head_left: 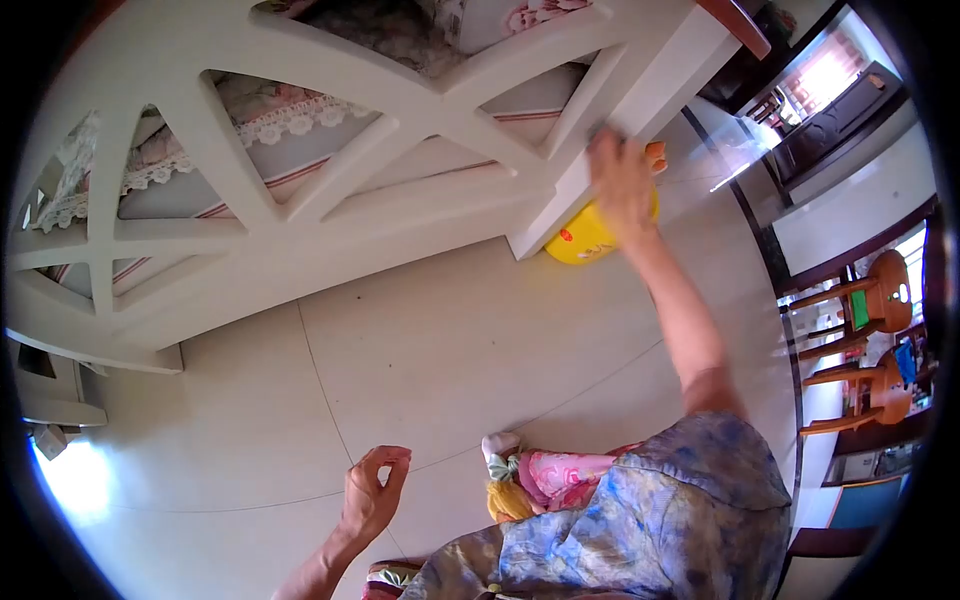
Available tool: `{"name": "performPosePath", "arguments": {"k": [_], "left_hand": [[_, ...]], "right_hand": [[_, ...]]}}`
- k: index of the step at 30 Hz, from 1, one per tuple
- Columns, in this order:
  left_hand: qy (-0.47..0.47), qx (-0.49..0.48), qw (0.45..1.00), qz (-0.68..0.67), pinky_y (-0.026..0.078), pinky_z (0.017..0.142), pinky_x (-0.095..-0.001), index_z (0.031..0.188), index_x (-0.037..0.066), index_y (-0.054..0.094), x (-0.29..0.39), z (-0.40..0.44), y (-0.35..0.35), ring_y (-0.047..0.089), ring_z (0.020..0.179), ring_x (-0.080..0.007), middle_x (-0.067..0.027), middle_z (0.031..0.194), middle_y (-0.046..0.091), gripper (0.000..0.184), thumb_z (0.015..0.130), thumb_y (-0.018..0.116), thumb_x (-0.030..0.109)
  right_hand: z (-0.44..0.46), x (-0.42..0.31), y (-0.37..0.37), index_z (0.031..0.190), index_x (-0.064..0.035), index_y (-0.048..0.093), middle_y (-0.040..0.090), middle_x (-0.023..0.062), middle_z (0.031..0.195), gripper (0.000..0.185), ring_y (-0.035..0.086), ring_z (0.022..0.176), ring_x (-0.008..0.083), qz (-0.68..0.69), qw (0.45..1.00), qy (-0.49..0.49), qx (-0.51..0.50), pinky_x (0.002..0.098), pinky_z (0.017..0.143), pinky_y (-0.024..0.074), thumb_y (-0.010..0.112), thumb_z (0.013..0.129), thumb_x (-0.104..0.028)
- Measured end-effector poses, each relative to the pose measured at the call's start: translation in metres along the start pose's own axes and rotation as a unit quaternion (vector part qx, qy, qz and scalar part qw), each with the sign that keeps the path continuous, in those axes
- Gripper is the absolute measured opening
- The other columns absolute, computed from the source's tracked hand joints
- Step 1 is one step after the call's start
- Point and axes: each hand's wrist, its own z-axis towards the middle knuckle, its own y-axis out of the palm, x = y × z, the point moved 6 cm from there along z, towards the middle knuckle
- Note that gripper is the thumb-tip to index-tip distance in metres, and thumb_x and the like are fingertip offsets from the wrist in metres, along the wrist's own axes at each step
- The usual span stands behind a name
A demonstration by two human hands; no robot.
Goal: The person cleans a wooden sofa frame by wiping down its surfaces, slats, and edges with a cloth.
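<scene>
My right hand (622,188) reaches out to the white end post (572,185) of a lattice-sided piece of furniture. Motion blurs its fingers, and I cannot make out whether anything is in them. Below and partly behind this hand, a yellow plastic container (582,240) with a red mark stands on the floor against the post. A small orange thing (655,157) shows just beyond the hand; its kind is unclear. My left hand (373,492) hangs low over the floor tiles, thumb and fingers curled into a ring with nothing visible inside.
The white lattice side (400,110) spans the top, with lace-edged floral fabric (300,125) behind its gaps. Pale floor tiles (420,340) lie beneath. Wooden chairs (880,300) stand at the far right. My foot (500,447) and pink trouser leg (570,475) show below.
</scene>
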Motion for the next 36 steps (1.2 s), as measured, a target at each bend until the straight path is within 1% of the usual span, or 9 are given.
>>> {"name": "performPosePath", "arguments": {"k": [5, 7, 11, 16, 23, 25, 28, 31, 36], "left_hand": [[-0.019, 0.004, 1.0, 0.005, 0.049, 0.077, -0.0277, 0.093, -0.001, 0.064, -0.004, -0.003, -0.007, 0.063, 0.082, -0.0151, -0.0099, 0.086, 0.067, 0.013, 0.088, 0.056, 0.008], [0.007, 0.001, 1.0, 0.002, 0.049, 0.058, -0.0278, 0.091, 0.002, 0.064, -0.008, -0.009, -0.007, 0.066, 0.078, -0.0186, -0.011, 0.086, 0.067, 0.01, 0.085, 0.059, 0.009], [0.031, 0.006, 0.999, 0.035, 0.049, 0.058, -0.0278, 0.091, 0.002, 0.064, -0.031, -0.021, -0.018, 0.066, 0.076, -0.0185, -0.0107, 0.083, 0.068, 0.01, 0.083, 0.061, 0.008], [-0.019, 0.033, 0.999, 0.038, 0.049, 0.059, -0.0278, 0.091, 0.002, 0.064, -0.033, -0.029, -0.027, 0.066, 0.076, -0.0174, -0.0087, 0.083, 0.068, 0.011, 0.084, 0.062, 0.01], [-0.07, 0.016, 0.997, -0.025, 0.051, 0.074, -0.0285, 0.094, 0.001, 0.064, -0.028, -0.033, -0.009, 0.065, 0.08, -0.0163, -0.0097, 0.085, 0.068, 0.015, 0.086, 0.058, 0.012], [-0.041, 0.02, 0.999, -0.009, 0.051, 0.075, -0.0291, 0.094, 0.0, 0.064, -0.03, -0.042, -0.015, 0.065, 0.081, -0.0167, -0.0105, 0.085, 0.068, 0.015, 0.087, 0.057, 0.012], [-0.071, 0.04, 0.996, -0.02, 0.05, 0.076, -0.0296, 0.094, 0.0, 0.063, -0.045, -0.055, -0.023, 0.065, 0.081, -0.0175, -0.0115, 0.085, 0.068, 0.015, 0.088, 0.056, 0.012], [-0.084, 0.049, 0.994, -0.039, 0.048, 0.074, -0.0252, 0.094, -0.003, 0.06, -0.064, -0.064, -0.024, 0.061, 0.082, -0.0125, -0.009, 0.085, 0.065, 0.014, 0.09, 0.055, 0.01], [-0.102, 0.044, 0.993, -0.036, 0.05, 0.076, -0.0295, 0.095, -0.001, 0.062, -0.055, -0.062, -0.02, 0.065, 0.083, -0.0175, -0.0117, 0.086, 0.067, 0.015, 0.089, 0.055, 0.011]], "right_hand": [[-0.055, -0.065, 0.039, 0.096, 0.0009, 0.064, 0.05, 0.0109, 0.11, 0.026, 0.046, 0.097, 0.0259, 0.116, 0.987, -0.112, 0.015, 0.0387, 0.067, 0.0431, 0.057, 0.075, -0.013], [-0.046, -0.053, 0.03, 0.094, 0.0015, 0.065, 0.05, 0.0119, 0.111, 0.025, 0.046, 0.097, 0.0264, 0.183, 0.978, -0.099, 0.01, 0.0394, 0.067, 0.0431, 0.058, 0.074, -0.011], [0.003, 0.034, -0.056, 0.095, 0.0019, 0.065, 0.053, 0.0106, 0.108, 0.025, 0.048, 0.092, 0.026, 0.105, 0.962, 0.063, 0.242, 0.0343, 0.064, 0.0427, 0.059, 0.072, -0.003], [0.061, 0.104, -0.115, 0.098, 0.0014, 0.064, 0.054, 0.0075, 0.105, 0.027, 0.046, 0.086, 0.0236, 0.053, 0.936, 0.124, 0.325, 0.0343, 0.064, 0.0422, 0.059, 0.072, -0.005], [-0.002, 0.007, -0.024, 0.097, -0.0009, 0.062, 0.054, 0.0069, 0.103, 0.025, 0.048, 0.091, 0.0252, 0.095, 0.986, -0.01, 0.134, 0.0396, 0.072, 0.0449, 0.058, 0.073, -0.005], [-0.031, -0.019, 0.006, 0.096, -0.0023, 0.062, 0.055, 0.0083, 0.102, 0.024, 0.051, 0.098, 0.0277, 0.344, 0.932, -0.089, -0.071, 0.0419, 0.075, 0.0468, 0.056, 0.073, -0.002], [-0.033, 0.034, 0.004, 0.096, -0.002, 0.06, 0.053, 0.0133, 0.102, 0.022, 0.052, 0.1, 0.0324, 0.359, 0.925, 0.094, 0.076, 0.0415, 0.079, 0.0467, 0.057, 0.073, 0.001], [-0.006, 0.085, -0.082, 0.109, -0.0015, 0.058, 0.049, 0.0149, 0.109, 0.03, 0.05, 0.098, 0.0335, 0.226, 0.911, 0.141, 0.314, 0.0404, 0.08, 0.0439, 0.061, 0.08, -0.005], [0.002, 0.053, -0.042, 0.119, -0.0067, 0.054, 0.049, 0.0127, 0.113, 0.036, 0.049, 0.094, 0.0323, 0.142, 0.973, 0.057, 0.17, 0.042, 0.077, 0.0478, 0.054, 0.083, -0.009]]}}
